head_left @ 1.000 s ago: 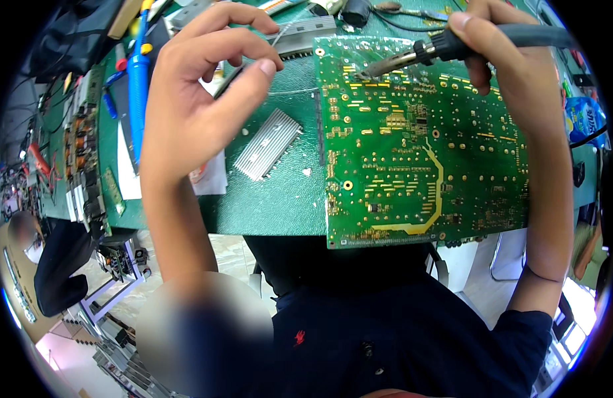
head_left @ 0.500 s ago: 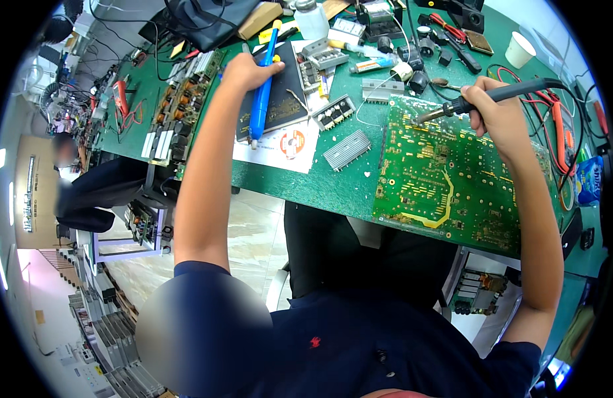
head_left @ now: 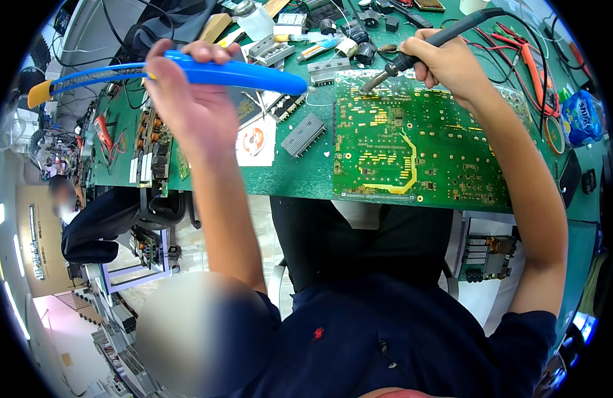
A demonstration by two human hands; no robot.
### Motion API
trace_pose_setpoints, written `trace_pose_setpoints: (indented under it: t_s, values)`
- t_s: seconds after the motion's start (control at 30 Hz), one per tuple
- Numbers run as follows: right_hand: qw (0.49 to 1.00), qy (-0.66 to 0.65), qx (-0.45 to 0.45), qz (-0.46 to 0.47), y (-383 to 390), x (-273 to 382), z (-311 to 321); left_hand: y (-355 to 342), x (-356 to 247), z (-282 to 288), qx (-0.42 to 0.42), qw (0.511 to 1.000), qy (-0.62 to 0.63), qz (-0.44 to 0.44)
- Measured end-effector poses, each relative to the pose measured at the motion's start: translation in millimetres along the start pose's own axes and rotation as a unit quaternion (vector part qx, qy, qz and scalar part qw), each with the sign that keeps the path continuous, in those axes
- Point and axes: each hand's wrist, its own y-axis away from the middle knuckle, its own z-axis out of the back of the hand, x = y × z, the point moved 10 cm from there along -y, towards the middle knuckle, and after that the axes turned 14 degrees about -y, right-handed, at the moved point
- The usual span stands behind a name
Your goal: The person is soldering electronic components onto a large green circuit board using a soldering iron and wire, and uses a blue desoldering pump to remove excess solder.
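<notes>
Left hand (head_left: 195, 109) wrapped round solder sucker (head_left: 247, 74), nozzle apart from circuit board (head_left: 459, 159) at near edge of counter (head_left: 300, 178); right hand (head_left: 446, 66) gripping soldering iron (head_left: 456, 31), tip at board (contact unclear); done and remaining joints indistinguishable

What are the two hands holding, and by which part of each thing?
The left hand holds a long blue tool around its middle. The right hand holds a soldering iron by its dark handle, near the front.
</notes>
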Motion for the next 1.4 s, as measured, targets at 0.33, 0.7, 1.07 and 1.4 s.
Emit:
trace_pose_setpoints:
  t_s: [0.33, 0.7, 1.07, 1.4]
  values:
    - [0.998, -0.034, -0.024, -0.043, -6.0, -20.8, 7.6, 49.0, 30.7, -36.1, -0.042, 0.999, 0.022, -0.020]
    - [0.998, -0.044, -0.027, -0.039, -6.5, -22.2, 7.6, 61.3, 20.8, -38.0, -0.036, 0.998, 0.014, -0.058]
    - [0.997, -0.040, -0.016, -0.066, -6.7, -28.7, 9.3, 70.9, 18.3, -53.6, 0.042, 0.992, 0.036, -0.117]
    - [0.947, -0.282, -0.153, 0.035, -9.9, 13.7, 58.4, 86.8, -4.6, -36.1, -0.038, 0.988, 0.003, -0.149]
